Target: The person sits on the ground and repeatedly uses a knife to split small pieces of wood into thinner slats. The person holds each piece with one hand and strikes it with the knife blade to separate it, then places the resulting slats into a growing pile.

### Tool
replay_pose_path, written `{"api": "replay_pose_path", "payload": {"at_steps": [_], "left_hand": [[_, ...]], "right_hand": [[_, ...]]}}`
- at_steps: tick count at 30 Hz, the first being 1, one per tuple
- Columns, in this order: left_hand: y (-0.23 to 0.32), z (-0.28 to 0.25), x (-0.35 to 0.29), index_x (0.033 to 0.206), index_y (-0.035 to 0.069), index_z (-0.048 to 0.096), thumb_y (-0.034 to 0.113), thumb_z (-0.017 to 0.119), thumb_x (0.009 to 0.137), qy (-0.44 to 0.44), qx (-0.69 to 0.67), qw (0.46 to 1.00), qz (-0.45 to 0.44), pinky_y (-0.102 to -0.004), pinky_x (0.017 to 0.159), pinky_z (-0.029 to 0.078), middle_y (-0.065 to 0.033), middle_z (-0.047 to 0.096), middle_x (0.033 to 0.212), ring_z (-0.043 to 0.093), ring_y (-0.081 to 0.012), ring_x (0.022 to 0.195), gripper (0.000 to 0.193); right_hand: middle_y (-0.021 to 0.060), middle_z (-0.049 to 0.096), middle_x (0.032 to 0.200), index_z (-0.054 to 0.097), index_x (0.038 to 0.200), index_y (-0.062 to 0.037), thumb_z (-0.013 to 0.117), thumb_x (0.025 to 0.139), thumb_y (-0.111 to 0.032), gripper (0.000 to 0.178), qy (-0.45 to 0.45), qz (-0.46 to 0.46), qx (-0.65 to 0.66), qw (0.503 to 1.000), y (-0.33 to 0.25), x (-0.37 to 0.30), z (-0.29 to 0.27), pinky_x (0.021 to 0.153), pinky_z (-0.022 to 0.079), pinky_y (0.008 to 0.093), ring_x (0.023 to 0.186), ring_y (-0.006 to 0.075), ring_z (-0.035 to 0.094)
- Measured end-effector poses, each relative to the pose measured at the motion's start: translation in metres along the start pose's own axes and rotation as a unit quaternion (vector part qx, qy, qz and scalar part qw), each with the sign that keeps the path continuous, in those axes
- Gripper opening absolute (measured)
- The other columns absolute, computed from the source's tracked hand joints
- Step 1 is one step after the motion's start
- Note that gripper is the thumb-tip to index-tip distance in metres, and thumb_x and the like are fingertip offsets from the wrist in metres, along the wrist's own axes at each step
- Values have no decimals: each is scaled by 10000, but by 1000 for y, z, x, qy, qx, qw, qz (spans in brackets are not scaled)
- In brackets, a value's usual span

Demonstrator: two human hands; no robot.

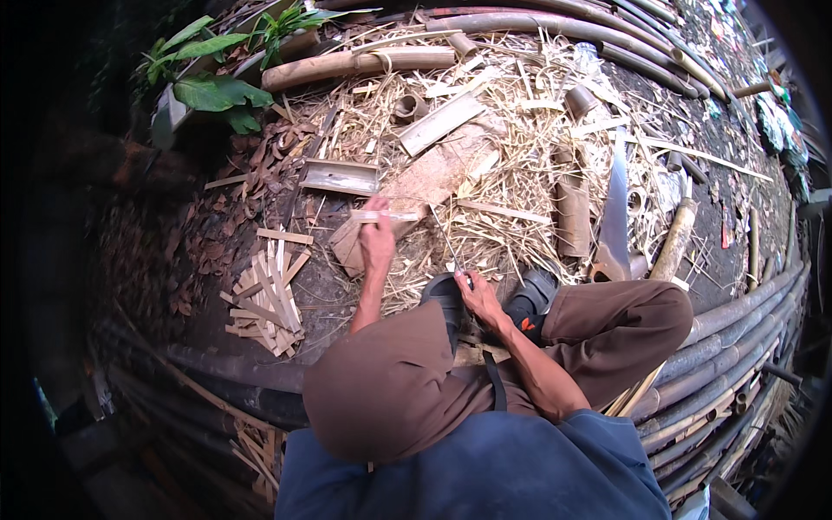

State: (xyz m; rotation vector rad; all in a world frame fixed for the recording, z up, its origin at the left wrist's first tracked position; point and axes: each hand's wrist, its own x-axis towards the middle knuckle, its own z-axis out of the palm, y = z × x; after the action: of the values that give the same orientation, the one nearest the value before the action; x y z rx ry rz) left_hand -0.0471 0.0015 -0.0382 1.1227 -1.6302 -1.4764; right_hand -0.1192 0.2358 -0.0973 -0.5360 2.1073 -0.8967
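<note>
My left hand (376,239) is closed around a short pale bamboo strip (400,217), held level over the near end of a worn wooden board (416,184). In my right hand (479,297), close to my shoes, is a knife; its thin blade (448,238) points up and away toward the board. The blade and the strip appear apart. Left of my left hand lies a pile of cut bamboo strips (270,299). A split half of bamboo (341,177) rests just beyond that hand, and another split piece (442,124) lies across the board.
Shavings (511,156) cover the ground around the board. A handsaw (614,208) leans at the right beside a bamboo section (573,212). Long bamboo poles (728,325) are stacked at the right and more lie along the back. A green plant (212,91) grows at the far left.
</note>
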Motion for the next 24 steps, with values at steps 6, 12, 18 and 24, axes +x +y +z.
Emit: {"api": "replay_pose_path", "payload": {"at_steps": [6, 12, 18, 24], "left_hand": [[-6, -6, -8, 1282, -27, 451, 154, 394, 1009, 5, -196, 977, -87, -425, 972, 481, -195, 622, 1108, 559, -251, 1146, 332], [24, -19, -5, 1123, -41, 534, 179, 499, 968, -28, -72, 984, -158, -320, 668, 600, -147, 650, 874, 659, -196, 769, 272], [39, -12, -11, 949, -18, 613, 248, 632, 935, -61, 80, 986, -132, -269, 550, 538, -80, 653, 753, 625, -125, 659, 267], [40, -13, -35, 1206, 41, 509, 285, 552, 984, -208, -164, 949, -170, -290, 659, 532, -77, 656, 848, 646, -155, 769, 333]], "right_hand": [[277, 655, 898, 615, 1125, 32, 486, 951, -508, 582, -14, 18, -42, 999, -35, -13, -15, 825, 474, 467, 909, 425, 630], [217, 527, 1151, 483, 1324, -64, 649, 893, -317, 527, 138, -265, -107, 948, -65, 2, -16, 772, 503, 443, 982, 388, 581], [141, 578, 694, 633, 1014, -13, 592, 932, -243, 248, -86, -245, 20, 965, -122, 14, -23, 641, 471, 369, 641, 273, 571], [178, 531, 619, 576, 846, -25, 548, 963, -249, 254, -6, -273, 13, 962, -129, 0, -28, 527, 408, 408, 545, 311, 528]]}}
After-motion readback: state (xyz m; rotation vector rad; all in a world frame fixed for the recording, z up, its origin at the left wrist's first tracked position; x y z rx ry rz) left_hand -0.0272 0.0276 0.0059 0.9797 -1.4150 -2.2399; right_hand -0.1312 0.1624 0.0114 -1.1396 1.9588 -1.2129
